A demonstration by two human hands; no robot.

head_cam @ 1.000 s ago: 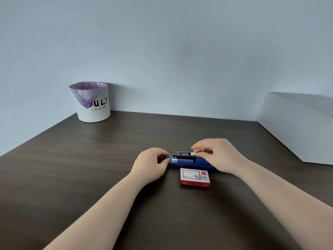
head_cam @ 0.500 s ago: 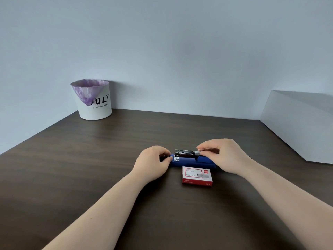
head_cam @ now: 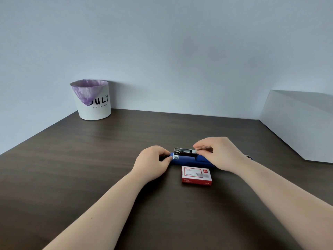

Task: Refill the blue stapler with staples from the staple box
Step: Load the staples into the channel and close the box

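The blue stapler (head_cam: 187, 160) lies sideways on the dark wooden table, its black metal magazine (head_cam: 182, 151) raised above the blue body. My left hand (head_cam: 153, 162) grips the stapler's left end. My right hand (head_cam: 219, 152) is over its right part, with thumb and forefinger pinching a small silvery piece (head_cam: 195, 151) at the right end of the magazine; I cannot tell whether it is a staple strip or a stapler part. The red and white staple box (head_cam: 196, 175) lies closed just in front of the stapler.
A white bin (head_cam: 93, 100) with a purple liner stands at the back left against the wall. A large white box (head_cam: 299, 123) sits at the right. The table's left edge (head_cam: 36, 134) runs diagonally.
My right hand's fingertips have shifted slightly along the magazine. The view has drifted a little. The stapler, the box and my left hand stay put.
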